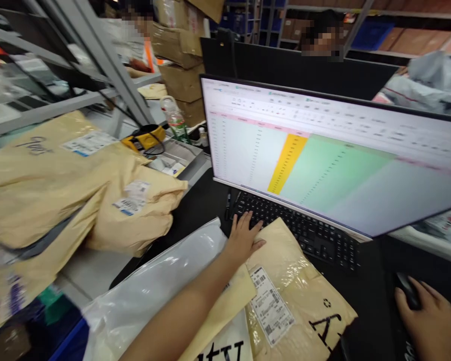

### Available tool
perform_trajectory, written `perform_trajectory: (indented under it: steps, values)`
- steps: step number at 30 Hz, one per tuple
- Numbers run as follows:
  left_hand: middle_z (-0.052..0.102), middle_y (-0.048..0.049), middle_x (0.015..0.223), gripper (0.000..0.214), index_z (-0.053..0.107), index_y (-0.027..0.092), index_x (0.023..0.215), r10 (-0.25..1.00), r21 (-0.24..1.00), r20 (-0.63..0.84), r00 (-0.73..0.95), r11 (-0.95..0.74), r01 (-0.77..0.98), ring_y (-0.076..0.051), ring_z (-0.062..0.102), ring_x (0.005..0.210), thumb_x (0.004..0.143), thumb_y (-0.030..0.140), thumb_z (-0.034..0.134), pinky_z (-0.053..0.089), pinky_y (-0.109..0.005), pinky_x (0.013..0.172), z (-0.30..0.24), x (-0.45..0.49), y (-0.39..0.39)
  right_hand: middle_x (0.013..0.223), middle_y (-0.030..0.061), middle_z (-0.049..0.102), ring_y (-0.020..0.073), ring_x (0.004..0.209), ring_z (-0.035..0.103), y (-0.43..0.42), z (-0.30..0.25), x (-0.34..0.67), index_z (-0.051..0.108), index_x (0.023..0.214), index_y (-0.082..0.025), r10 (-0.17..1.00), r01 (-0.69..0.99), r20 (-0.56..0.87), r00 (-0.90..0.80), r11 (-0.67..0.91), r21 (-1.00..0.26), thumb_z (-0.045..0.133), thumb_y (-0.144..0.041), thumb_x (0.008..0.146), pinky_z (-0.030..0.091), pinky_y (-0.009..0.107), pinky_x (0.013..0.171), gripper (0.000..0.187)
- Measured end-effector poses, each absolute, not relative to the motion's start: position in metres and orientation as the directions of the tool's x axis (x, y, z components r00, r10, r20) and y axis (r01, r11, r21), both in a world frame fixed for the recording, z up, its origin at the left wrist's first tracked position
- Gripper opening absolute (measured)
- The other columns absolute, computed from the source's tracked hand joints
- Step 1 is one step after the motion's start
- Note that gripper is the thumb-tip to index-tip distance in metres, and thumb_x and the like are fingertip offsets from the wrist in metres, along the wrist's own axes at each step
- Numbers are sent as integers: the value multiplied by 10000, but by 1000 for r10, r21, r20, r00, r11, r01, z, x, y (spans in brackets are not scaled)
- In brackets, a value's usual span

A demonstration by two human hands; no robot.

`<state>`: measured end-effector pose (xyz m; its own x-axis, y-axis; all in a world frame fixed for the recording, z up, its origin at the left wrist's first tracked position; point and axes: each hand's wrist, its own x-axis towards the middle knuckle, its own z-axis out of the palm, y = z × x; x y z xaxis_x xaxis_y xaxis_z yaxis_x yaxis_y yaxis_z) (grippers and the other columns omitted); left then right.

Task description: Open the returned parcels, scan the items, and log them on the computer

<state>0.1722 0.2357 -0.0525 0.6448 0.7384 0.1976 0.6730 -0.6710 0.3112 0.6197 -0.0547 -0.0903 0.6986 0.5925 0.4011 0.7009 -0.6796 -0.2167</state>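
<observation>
- Our left hand (246,235) has its fingers apart over the left end of the keyboard (326,240), gripping nothing; our right hand (432,316) is curled around the mouse (409,291), towards the worktop's right side.
- The keyboard lies on the black worktop (195,200), just below the monitor (244,150), which shows a spreadsheet.
- For clean typing, we judge a light left wrist best, since our forearm crosses the slippery white bag (154,271).
- The labelled yellow mailer (308,281) pushes its far corner against the keyboard; we'd do well to ease it towards the worktop's near edge, label up, so it presses no keys.
- A loose grip on the mouse should let us point finely.
- Both parcels hide their contents from us.
- Beyond the worktop's left edge, a large yellow mailer (41,185) and a smaller yellow mailer (135,225) lie together, contents also hidden.
- Near the far left corner, a grey tray (195,163) holds papers.
- At lower left, a blue crate (73,341) has something green inside or beside it; we cannot tell which.
</observation>
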Motion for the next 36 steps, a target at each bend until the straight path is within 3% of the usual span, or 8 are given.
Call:
perform_trajectory:
  steps: [4, 10, 22, 36]
  values:
    - [390, -227, 1587, 555, 572, 224, 1444, 739, 288, 242, 629, -673, 681, -385, 364, 1478, 966, 505, 559, 239, -662, 1211, -56, 173, 239, 1399, 136, 583, 351, 1224, 600, -43, -76, 606, 630, 1365, -240, 627, 727, 402, 667, -664, -172, 441, -565, 878, 543, 495, 899, 615]
    - [403, -226, 1576, 549, 582, 215, 1439, 723, 265, 248, 644, -690, 673, -394, 381, 1463, 975, 502, 526, 254, -663, 1200, -63, 174, 243, 1287, 185, 613, 341, 1206, 576, -42, -76, 611, 612, 1256, -157, 584, 719, 449, 676, -657, -228, 526, -492, 855, 505, 479, 991, 530]
    - [371, -253, 1554, 616, 580, 156, 1429, 701, 240, 276, 658, -713, 659, -415, 344, 1467, 1008, 545, 357, 234, -678, 1190, -72, 175, 250, 1384, 168, 555, 316, 1255, 543, -39, -72, 612, 646, 1278, -173, 557, 684, 418, 718, -676, -275, 480, -485, 955, 477, 481, 1043, 479]
    - [387, -249, 1559, 577, 584, 165, 1425, 701, 248, 283, 654, -712, 657, -406, 356, 1467, 996, 515, 421, 236, -670, 1196, -75, 177, 251, 1359, 166, 569, 313, 1214, 566, -38, -72, 614, 668, 1261, -191, 554, 695, 446, 703, -667, -268, 464, -498, 942, 493, 501, 1037, 487]
